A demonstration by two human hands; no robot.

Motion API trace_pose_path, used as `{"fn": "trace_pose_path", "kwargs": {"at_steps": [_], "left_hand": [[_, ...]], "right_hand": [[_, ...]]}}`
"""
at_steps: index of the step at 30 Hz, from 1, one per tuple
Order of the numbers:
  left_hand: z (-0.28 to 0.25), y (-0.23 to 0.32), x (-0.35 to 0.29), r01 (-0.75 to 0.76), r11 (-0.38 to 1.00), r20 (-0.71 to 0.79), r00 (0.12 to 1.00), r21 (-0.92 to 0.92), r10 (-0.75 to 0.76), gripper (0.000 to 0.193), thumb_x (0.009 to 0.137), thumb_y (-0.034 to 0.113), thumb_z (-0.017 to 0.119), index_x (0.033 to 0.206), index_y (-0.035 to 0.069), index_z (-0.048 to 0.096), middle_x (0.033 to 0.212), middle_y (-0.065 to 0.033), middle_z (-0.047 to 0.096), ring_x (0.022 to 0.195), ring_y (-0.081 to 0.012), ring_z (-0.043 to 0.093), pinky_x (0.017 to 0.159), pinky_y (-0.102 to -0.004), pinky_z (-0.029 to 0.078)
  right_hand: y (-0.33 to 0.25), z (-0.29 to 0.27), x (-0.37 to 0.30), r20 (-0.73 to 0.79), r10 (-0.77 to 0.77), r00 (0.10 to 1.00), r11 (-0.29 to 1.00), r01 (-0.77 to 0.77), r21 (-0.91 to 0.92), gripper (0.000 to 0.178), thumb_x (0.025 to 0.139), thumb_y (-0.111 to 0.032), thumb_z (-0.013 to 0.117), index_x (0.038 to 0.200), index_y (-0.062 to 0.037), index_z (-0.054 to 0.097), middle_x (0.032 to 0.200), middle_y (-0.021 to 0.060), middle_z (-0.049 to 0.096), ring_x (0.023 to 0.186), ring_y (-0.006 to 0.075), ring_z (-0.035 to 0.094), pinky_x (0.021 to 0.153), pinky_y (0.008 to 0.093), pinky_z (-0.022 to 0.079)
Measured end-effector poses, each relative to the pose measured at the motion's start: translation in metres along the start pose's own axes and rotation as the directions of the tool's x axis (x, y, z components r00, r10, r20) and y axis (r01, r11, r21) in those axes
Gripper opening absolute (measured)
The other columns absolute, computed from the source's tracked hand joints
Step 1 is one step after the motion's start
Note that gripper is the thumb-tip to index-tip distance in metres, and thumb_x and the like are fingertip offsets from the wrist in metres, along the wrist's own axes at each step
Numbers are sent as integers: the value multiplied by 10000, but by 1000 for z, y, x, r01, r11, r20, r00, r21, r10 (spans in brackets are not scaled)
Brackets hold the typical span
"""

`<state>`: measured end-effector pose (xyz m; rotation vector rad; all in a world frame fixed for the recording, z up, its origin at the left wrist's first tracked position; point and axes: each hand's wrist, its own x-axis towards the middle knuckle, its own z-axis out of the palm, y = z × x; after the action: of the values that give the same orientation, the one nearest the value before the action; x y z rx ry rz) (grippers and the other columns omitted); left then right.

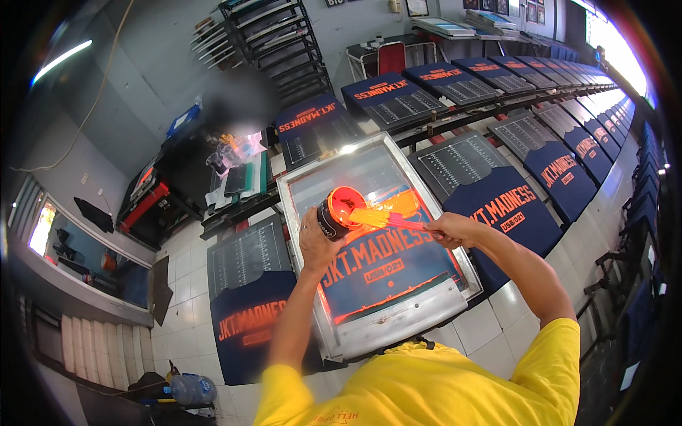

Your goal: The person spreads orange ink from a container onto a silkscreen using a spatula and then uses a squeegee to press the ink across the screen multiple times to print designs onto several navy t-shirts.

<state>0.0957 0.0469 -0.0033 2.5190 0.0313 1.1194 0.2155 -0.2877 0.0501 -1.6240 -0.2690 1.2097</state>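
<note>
Loads of shirts [561, 177] printed, 1 to 3 o'clock; ink [403, 203] looks unspread tho. Left hand [317, 241] grips tub [327, 221], right hand [453, 231] pinches spatula [406, 223].

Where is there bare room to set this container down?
The ruled board right of the metal frame looks free above its navy cloth. Crowded: inside the frame, where the left hand holds the container and the right hand a spatula beside orange ink.
</note>
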Motion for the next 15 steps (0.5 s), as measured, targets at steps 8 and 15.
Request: {"fn": "trace_pose_path", "kwargs": {"at_steps": [8,15], "left_hand": [[-2,-7,-2,76,997,70,995,31,-78,991,531,235,927,1325,-2,385,1165,-203,558,1103,-412,546,943,-470,455],[-4,3,4,59,998,72,995,34,-61,867,539,182,920,1261,45,459,1116,-151,595,1081,-377,576,912,-451,469]], "right_hand": [[-28,-2,-36,-198,-22,980,977,-21,-214,458,946,-356,597,602,-71,494,494,-25,361,394,87,291,383,286,198],[-48,-7,-27,-101,-624,775,342,155,-927,463,942,-415,553,736,-23,687,579,160,607,539,302,622,543,430,469]]}}
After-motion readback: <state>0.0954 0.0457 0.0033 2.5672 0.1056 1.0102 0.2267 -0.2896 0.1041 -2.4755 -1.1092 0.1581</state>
